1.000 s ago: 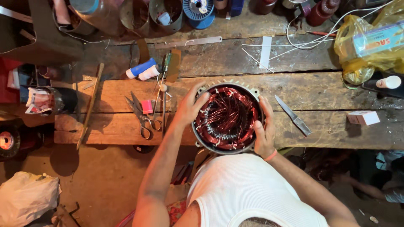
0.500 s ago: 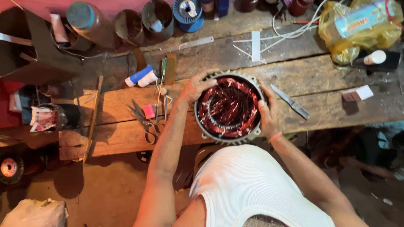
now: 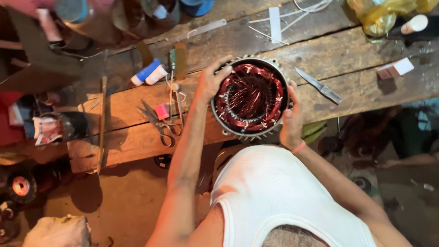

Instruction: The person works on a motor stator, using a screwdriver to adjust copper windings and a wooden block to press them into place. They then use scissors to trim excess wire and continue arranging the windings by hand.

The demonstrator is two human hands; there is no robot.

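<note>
Motor stator [image 3: 250,97] sits at the near edge of the wooden worktop [image 3: 347,68], round finned housing open end up, directly in front of the person. Left hand [image 3: 211,82] clasps the housing's left rim, fingers curled over the top edge; grip holding the stator. Right hand [image 3: 291,118] cups the right side, palm against the fins, thumb along the rim; grip also holding it.

Progress, as judged: copper-red coils already fill the slots all round the bore, and pale lacing or sleeving shows at intervals on the end windings. Winding looks mostly in place; whether the tying is complete cannot be told. No leads visibly dressed or joined.

Tools lie idle. Scissors [image 3: 157,122] and a small pink spool [image 3: 162,111] left of the stator, a blue-and-white tube [image 3: 149,72] toward the far edge, a knife [image 3: 318,85] just right of the housing, a small white box [image 3: 395,68] near the right end.
</note>
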